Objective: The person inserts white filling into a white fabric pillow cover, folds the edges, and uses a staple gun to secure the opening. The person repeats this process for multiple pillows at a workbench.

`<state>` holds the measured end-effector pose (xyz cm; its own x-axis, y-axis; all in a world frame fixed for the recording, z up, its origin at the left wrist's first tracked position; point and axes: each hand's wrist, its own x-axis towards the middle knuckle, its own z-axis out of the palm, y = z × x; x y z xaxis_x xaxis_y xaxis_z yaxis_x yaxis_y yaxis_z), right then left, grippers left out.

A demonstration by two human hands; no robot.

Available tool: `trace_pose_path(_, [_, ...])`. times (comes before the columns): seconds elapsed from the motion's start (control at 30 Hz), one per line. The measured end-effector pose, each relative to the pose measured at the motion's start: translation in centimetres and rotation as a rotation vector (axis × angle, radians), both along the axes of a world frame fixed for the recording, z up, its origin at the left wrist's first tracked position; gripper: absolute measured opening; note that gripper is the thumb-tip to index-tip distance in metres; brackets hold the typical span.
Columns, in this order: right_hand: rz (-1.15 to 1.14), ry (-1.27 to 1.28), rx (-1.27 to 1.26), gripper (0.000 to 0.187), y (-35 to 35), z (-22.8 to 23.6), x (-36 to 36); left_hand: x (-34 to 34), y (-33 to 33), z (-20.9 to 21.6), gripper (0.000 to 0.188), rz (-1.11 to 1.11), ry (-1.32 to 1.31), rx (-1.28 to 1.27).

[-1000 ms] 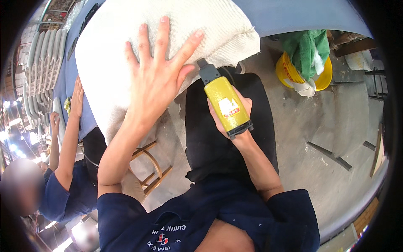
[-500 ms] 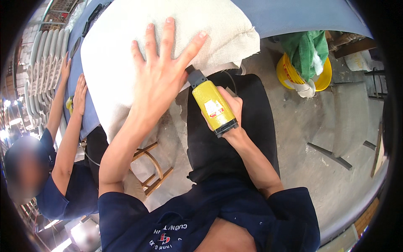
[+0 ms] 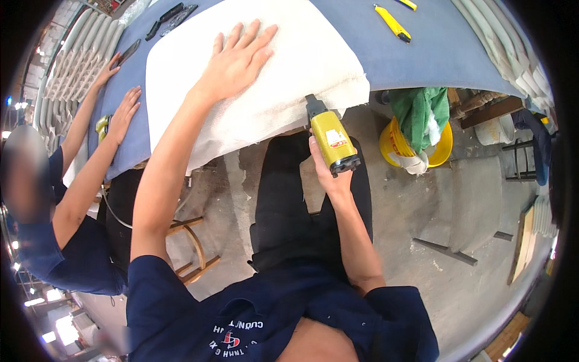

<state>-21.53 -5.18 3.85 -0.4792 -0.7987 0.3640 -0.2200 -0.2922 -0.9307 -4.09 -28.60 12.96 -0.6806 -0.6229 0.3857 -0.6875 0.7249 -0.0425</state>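
An off-white woven fabric piece lies over the front of the blue-covered table, its frayed near edge hanging toward me. My left hand rests flat on top of it with fingers stretched out. Below the near edge, my right hand is wrapped round a yellow and black staple gun. The tool's black nose points away from me and overlaps the fabric's near edge; I cannot tell whether it touches. What lies under the fabric is hidden.
On the blue table lie a yellow cutter knife and black tools. A co-worker's hands rest at its left end, beside another yellow tool. A yellow bucket with green cloth stands right.
My left hand has moved off the near edge, farther onto the fabric. The staple gun has shifted right along the edge. The view now takes in more of the table.
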Motion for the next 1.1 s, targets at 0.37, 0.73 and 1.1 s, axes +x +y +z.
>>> trace_pose_path(0.37, [0.032,0.016,0.054,0.035,0.9,-0.8,0.6,-0.4,9.9,1.1,0.053,0.028,-0.222,-0.168])
trace_pose_path(0.73, [0.181,-0.04,0.063,0.033,1.0,-1.1,3.0,-1.9,12.3,2.8,0.091,0.044,-0.449,0.02])
trace_pose_path(1.1, [0.219,0.068,0.041,0.036,1.2,-1.1,3.5,-0.5,11.6,0.4,0.099,0.005,-0.294,-0.156])
